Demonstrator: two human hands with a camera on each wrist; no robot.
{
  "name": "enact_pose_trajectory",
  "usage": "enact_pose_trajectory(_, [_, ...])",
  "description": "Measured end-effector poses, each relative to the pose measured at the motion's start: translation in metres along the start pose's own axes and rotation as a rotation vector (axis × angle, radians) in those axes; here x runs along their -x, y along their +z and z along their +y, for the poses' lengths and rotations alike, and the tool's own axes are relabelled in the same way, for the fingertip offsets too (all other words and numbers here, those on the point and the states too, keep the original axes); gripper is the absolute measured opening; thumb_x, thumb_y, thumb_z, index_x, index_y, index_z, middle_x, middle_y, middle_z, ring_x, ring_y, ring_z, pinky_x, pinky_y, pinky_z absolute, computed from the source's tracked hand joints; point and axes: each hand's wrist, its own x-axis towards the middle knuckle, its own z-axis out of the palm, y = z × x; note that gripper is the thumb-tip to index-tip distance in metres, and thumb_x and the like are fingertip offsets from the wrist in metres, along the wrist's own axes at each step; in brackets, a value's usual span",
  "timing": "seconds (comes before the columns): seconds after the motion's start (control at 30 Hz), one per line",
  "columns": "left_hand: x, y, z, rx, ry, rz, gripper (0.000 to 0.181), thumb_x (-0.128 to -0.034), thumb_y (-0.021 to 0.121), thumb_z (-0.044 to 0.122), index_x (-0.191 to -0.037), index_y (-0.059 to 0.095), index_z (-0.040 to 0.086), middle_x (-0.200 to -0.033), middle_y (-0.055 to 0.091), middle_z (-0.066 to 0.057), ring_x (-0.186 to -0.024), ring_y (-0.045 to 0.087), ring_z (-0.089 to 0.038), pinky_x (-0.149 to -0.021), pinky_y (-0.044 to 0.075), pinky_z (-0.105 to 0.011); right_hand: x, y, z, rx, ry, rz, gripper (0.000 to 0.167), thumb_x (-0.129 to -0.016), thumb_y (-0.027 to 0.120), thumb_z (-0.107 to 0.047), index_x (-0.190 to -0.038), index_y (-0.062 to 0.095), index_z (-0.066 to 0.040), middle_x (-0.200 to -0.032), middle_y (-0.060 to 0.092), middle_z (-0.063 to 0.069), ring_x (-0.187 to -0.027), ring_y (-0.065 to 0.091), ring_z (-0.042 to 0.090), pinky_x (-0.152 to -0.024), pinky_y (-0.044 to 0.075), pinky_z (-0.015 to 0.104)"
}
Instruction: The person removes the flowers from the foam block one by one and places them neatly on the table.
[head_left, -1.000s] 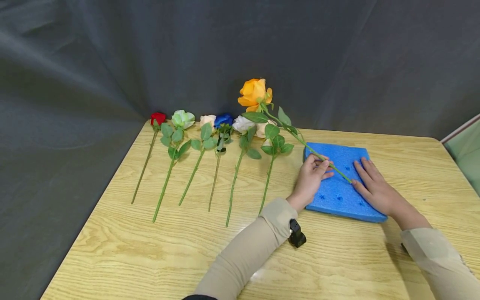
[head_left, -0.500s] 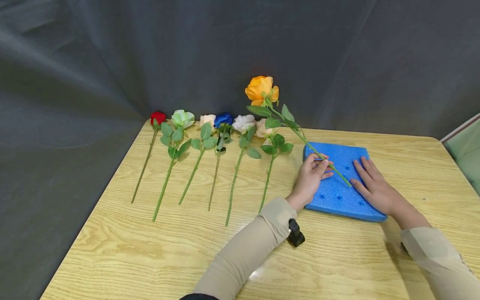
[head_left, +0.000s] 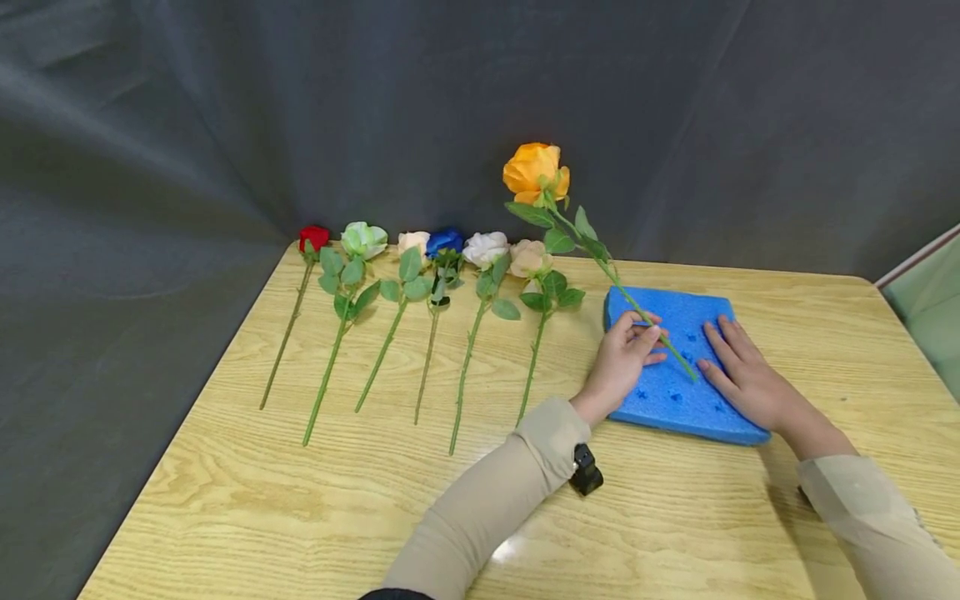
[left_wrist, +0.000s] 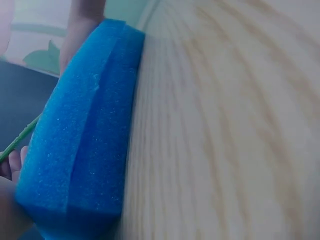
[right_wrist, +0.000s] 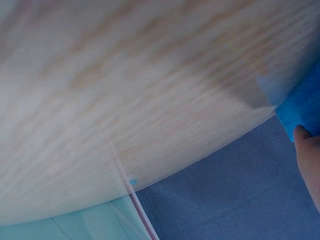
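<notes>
In the head view, my left hand pinches the green stem of an orange rose between thumb and fingers. The bloom leans up and away to the left, while the stem's lower end slants down over a blue foam block. Several small star-shaped holes mark the foam's top; whether the stem tip touches it I cannot tell. My right hand lies with straight fingers on the foam's right side. The left wrist view shows the foam block edge-on, with part of the stem at its left.
Left of the foam lies a row of roses: red, pale green, cream, blue, white and pale peach. They rest on a wooden table before a dark cloth.
The orange bloom has swung up and to the right, so the stem stands steeper. Its lower end has shifted slightly down and left. My right hand stays on the foam.
</notes>
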Motion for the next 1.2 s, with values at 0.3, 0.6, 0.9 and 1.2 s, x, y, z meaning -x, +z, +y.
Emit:
enact_pose_trajectory(0.3, [0.008, 0.002, 0.010, -0.072, 0.005, -0.087, 0.030, -0.1014, 0.044, 0.012, -0.124, 0.048, -0.007, -0.118, 0.055, -0.029, -0.102, 0.061, -0.023, -0.084, 0.056, -0.020, -0.001, -0.001, 0.000, 0.002, -0.002, 0.004, 0.066, -0.105, 0.030, -0.035, -0.153, -0.003, -0.006, -0.159, -0.014, 0.022, -0.146, -0.016, 0.041, -0.114, 0.001, 0.068])
enact_pose_trajectory(0.6, [0.021, -0.003, 0.021, -0.068, -0.059, -0.131, 0.031, -0.1016, 0.043, 0.010, -0.126, 0.047, -0.008, -0.119, 0.053, -0.034, -0.115, 0.055, -0.045, -0.080, 0.057, -0.019, 0.002, 0.000, 0.000, 0.006, -0.004, 0.005, 0.066, -0.104, 0.031, -0.035, -0.153, -0.003, -0.006, -0.159, -0.013, 0.022, -0.146, -0.016, 0.040, -0.115, 0.000, 0.067])
enact_pose_trajectory(0.9, [0.030, -0.015, 0.025, -0.141, -0.144, -0.121, 0.030, -0.1013, 0.044, 0.011, -0.128, 0.050, -0.002, -0.120, 0.058, -0.027, -0.113, 0.059, -0.037, -0.080, 0.058, -0.024, 0.003, 0.000, 0.000, 0.006, -0.011, 0.008, 0.066, -0.104, 0.031, -0.035, -0.154, -0.003, -0.006, -0.159, -0.012, 0.023, -0.146, -0.018, 0.039, -0.115, 0.000, 0.068])
enact_pose_trajectory(1.2, [0.039, -0.025, 0.026, -0.196, -0.195, -0.181, 0.028, -0.1015, 0.043, 0.008, -0.126, 0.050, -0.003, -0.114, 0.059, -0.024, -0.085, 0.058, -0.011, -0.079, 0.059, -0.025, 0.003, 0.000, -0.001, -0.003, -0.016, 0.013, 0.066, -0.105, 0.031, -0.034, -0.154, -0.003, -0.007, -0.159, -0.013, 0.022, -0.146, -0.018, 0.037, -0.117, -0.003, 0.064])
